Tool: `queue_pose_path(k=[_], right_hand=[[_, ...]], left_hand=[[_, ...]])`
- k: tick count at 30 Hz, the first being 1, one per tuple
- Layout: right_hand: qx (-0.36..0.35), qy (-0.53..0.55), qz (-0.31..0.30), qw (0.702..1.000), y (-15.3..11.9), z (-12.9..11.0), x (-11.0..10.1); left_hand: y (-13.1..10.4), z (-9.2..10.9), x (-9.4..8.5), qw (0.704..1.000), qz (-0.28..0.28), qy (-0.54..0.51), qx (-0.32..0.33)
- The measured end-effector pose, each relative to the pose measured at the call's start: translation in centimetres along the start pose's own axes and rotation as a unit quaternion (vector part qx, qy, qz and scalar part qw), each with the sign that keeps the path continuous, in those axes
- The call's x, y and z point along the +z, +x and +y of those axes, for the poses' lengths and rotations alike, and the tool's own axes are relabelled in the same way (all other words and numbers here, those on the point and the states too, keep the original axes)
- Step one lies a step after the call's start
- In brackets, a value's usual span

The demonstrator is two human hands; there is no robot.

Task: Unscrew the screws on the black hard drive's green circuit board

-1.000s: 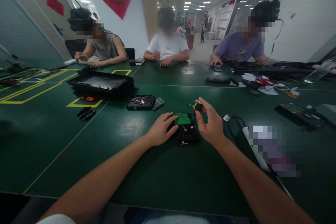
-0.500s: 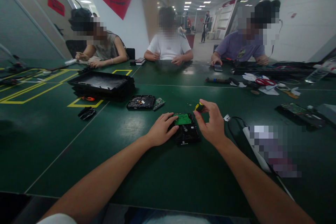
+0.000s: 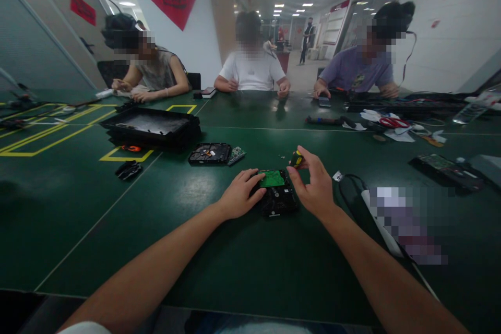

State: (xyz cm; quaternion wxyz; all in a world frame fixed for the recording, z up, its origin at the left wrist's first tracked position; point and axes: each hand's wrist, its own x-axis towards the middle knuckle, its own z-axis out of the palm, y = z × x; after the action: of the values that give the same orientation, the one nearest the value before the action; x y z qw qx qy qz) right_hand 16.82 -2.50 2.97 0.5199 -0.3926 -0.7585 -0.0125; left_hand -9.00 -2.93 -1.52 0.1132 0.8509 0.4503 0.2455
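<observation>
In front of me on the table lies a black hard drive (image 3: pixel 281 201) with a green circuit board (image 3: pixel 273 178) on its upper face. My left hand (image 3: pixel 242 193) rests on its left side with fingers stretched out and spread, the fingertips at the green board and the thumb over the black casing. At the drive's far right corner, my right hand (image 3: pixel 315 182) pinches a small yellow-and-black screwdriver (image 3: pixel 297 158) by the handle. The screwdriver's tip is too dark and small to make out. Tiny bits, perhaps screws (image 3: pixel 282 156), lie just beyond the drive.
A second hard drive (image 3: pixel 210 153) and a loose circuit board (image 3: pixel 236 155) lie farther back. Stacked black trays (image 3: pixel 151 128) stand at the left. On the right are a white power strip (image 3: pixel 381 224), a cable and another device (image 3: pixel 446 169). Three people sit across the table.
My right hand has shifted very slightly, and the screwdriver handle looks a little turned in its fingers. My left hand stays put. The middle person's hand has moved to the right.
</observation>
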Motion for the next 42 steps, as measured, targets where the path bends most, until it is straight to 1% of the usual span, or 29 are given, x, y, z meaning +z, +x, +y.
queue_pose_path(k=[2,4,8,12,18,24,29,37,42], right_hand=[[-0.009,-0.008,0.019,1.000,0.10,0.10,-0.03],[-0.011,-0.012,0.025,1.000,0.08,0.25,-0.01],[0.012,0.010,-0.001,1.000,-0.25,0.54,0.21],[0.012,0.026,-0.016,0.999,-0.33,0.46,0.24],[-0.017,-0.010,0.014,1.000,0.27,0.00,-0.20],[-0.016,0.002,-0.004,1.000,0.23,-0.04,-0.15],[-0.005,-0.001,0.009,1.000,0.09,0.23,0.01],[0.010,0.050,-0.033,0.998,-0.19,0.23,0.16],[-0.011,0.003,0.008,1.000,0.13,0.23,0.04]], left_hand=[[0.00,-0.01,0.00,1.000,-0.003,0.001,0.000],[0.00,-0.04,0.04,1.000,-0.006,0.003,-0.002],[0.00,-0.15,0.16,1.000,0.000,0.000,-0.003],[0.00,-0.21,0.25,1.000,0.005,-0.004,0.000],[0.00,-0.26,0.27,1.000,-0.001,0.004,0.000],[0.04,-0.39,0.36,1.000,0.002,0.006,0.003],[0.02,-0.35,0.26,1.000,-0.003,0.005,0.000],[0.01,-0.04,0.09,1.000,0.000,-0.001,-0.002],[0.01,-0.13,0.11,1.000,-0.005,0.002,-0.001]])
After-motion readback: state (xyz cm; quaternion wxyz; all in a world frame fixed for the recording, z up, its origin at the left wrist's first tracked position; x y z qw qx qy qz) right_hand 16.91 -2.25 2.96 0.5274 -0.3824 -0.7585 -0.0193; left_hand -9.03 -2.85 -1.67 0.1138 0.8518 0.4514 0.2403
